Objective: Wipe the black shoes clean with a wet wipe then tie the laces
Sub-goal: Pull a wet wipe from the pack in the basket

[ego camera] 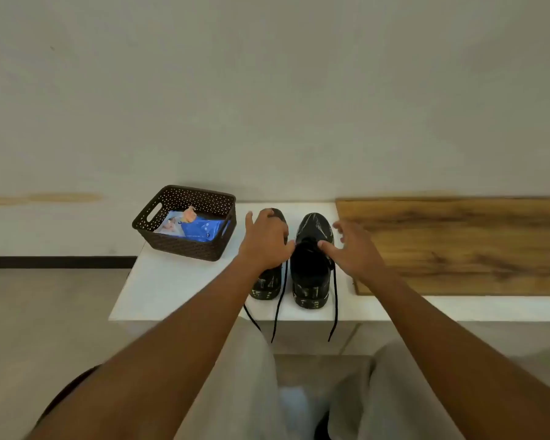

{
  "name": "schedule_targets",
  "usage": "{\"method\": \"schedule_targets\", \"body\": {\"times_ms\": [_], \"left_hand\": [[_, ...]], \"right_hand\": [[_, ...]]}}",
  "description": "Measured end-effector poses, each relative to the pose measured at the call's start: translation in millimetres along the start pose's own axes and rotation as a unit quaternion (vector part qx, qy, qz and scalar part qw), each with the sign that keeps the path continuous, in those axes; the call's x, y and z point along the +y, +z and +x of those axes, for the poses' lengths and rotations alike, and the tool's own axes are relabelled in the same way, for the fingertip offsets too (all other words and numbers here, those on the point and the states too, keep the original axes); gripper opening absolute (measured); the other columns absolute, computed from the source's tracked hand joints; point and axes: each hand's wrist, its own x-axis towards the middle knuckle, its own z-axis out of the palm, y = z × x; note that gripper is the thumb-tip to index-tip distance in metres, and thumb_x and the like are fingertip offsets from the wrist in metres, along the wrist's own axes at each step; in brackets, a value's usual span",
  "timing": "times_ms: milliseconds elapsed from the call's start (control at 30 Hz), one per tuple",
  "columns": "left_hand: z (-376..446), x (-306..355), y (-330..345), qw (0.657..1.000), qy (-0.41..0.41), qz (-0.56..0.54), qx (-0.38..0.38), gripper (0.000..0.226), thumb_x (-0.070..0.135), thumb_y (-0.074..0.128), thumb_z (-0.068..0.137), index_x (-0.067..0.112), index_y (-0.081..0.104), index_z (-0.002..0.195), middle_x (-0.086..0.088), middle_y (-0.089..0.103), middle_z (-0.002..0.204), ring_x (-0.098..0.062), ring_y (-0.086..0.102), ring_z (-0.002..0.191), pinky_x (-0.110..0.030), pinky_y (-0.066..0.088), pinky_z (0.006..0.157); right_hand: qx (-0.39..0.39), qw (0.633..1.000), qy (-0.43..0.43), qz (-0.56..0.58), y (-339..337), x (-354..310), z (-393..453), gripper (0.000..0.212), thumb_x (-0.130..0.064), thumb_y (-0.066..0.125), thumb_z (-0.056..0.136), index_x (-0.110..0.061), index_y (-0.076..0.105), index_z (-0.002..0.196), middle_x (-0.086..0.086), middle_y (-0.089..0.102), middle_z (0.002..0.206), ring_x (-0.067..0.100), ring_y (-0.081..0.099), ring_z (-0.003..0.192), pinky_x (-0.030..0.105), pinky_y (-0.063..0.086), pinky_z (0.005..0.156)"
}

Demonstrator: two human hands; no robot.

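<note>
Left hand (pixel 265 238): rested spread on left shoe (pixel 269 281).
Right hand (pixel 351 249): spread wide, thumb touching right shoe (pixel 311 268).
Writing: unreadable.

We see black shoes (pixel 311 249) with pale marbled streaks and black laces (pixel 278 308) on a white table (pixel 178 290); at ten o'clock a dark brown perforated basket (pixel 185 246) holds a blue packet (pixel 204 230); at three o'clock a brown wood-grain board (pixel 458 246)

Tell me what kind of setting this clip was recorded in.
Probably a plain indoor room, home or staged: a white table against a bare wall, carrying black shoes, a brown basket of wet wipes, and a wooden board.
</note>
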Motion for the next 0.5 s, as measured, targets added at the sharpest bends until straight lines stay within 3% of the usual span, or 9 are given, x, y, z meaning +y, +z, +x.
{"method": "schedule_targets", "body": {"times_ms": [67,133,267,500], "left_hand": [[3,1,8,1.000,-0.010,0.024,-0.012,0.033,0.052,0.056,0.080,0.025,0.072,0.088,0.006,0.064,0.107,-0.021,0.030,0.137,-0.059,0.006,0.116],[5,3,21,0.998,-0.019,0.064,-0.017,0.038,0.058,0.053,0.080,0.026,0.072,0.087,0.005,0.061,0.114,-0.024,0.025,0.140,-0.062,0.002,0.115],[6,5,41,0.984,-0.001,0.176,-0.011,0.038,0.057,0.052,0.082,0.025,0.071,0.083,-0.001,0.060,0.120,-0.031,0.025,0.140,-0.067,0.004,0.111],[7,15,55,0.991,-0.006,0.129,0.036,0.023,0.038,0.057,0.084,0.024,0.071,0.073,-0.001,0.052,0.137,-0.031,0.022,0.142,-0.065,0.008,0.112]], "right_hand": [[-0.006,0.999,0.036,0.027,6,-1,4,0.046,-0.051,0.077,0.086,-0.023,0.058,0.117,-0.002,0.064,0.109,0.016,0.063,0.096,0.034,0.055,0.080],[-0.057,0.996,0.068,0.005,17,1,6,0.041,-0.050,0.083,0.079,-0.025,0.058,0.101,-0.004,0.064,0.092,0.015,0.064,0.081,0.030,0.053,0.067],[-0.069,0.991,0.074,-0.089,35,11,9,0.031,-0.041,0.079,0.082,-0.025,0.054,0.088,-0.005,0.062,0.082,0.017,0.062,0.076,0.033,0.052,0.064],[0.019,0.996,0.035,-0.083,44,24,9,0.016,-0.025,0.066,0.091,-0.022,0.052,0.085,-0.005,0.056,0.072,0.014,0.052,0.065,0.024,0.031,0.051]]}}
